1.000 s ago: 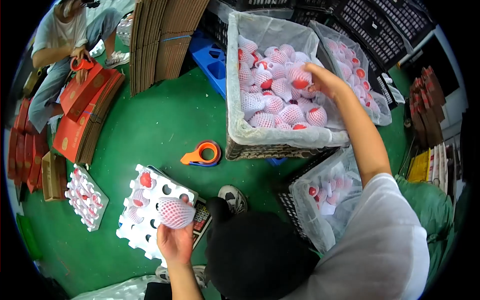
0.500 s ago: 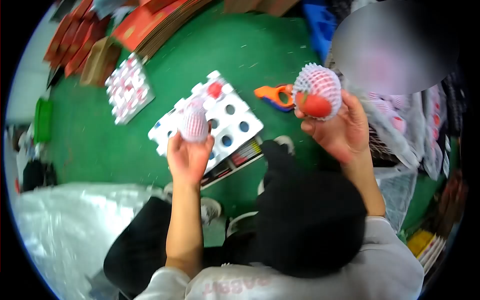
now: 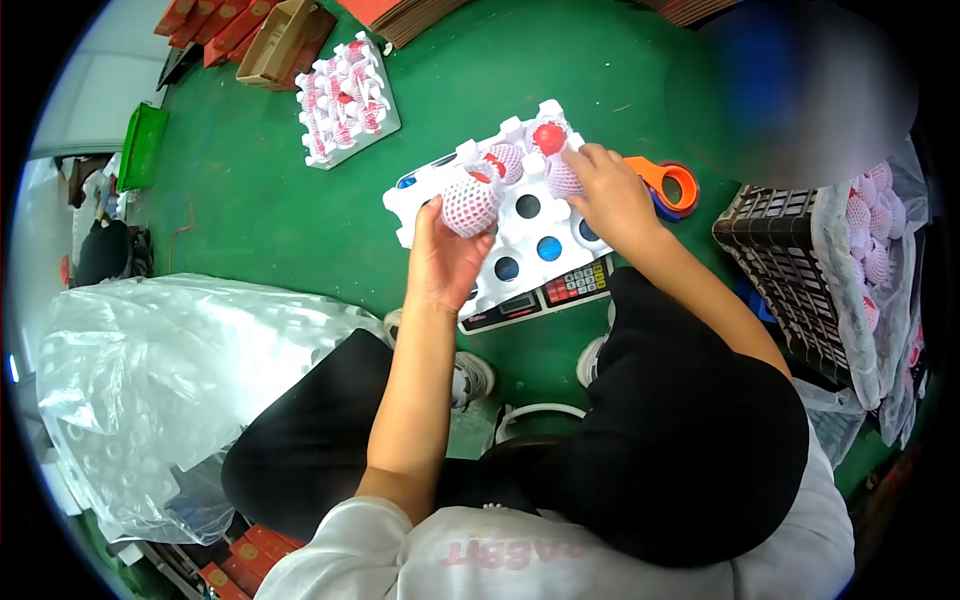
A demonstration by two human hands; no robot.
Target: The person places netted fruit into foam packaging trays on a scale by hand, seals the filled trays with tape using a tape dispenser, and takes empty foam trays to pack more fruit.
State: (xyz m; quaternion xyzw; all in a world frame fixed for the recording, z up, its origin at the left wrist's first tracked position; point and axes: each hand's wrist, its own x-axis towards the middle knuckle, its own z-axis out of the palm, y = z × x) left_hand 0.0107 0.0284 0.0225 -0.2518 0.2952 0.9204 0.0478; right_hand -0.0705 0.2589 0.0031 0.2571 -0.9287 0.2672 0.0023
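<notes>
A white foam tray [image 3: 520,240] with round holes lies on a digital scale [image 3: 540,300] on the green floor. My left hand [image 3: 447,258] holds a red fruit in a white foam net [image 3: 470,203] above the tray's left part. My right hand [image 3: 612,198] is closed around another netted fruit [image 3: 563,178] at the tray's right side, its fingertips on the net. Just behind it, a netted fruit with a bare red top [image 3: 548,139] sits in the tray. One more netted fruit [image 3: 504,162] rests between the two hands.
A filled foam tray [image 3: 347,105] lies further back. An orange tape dispenser [image 3: 677,190] is right of my right hand. The black crate [image 3: 790,270] with netted fruit stands at the right. Clear plastic sheeting [image 3: 190,390] spreads at the left, near a green basket [image 3: 143,147].
My right hand has carried a netted fruit from the crate to the tray. My left hand still holds its fruit. The view has swung, with the crate now at the right edge.
</notes>
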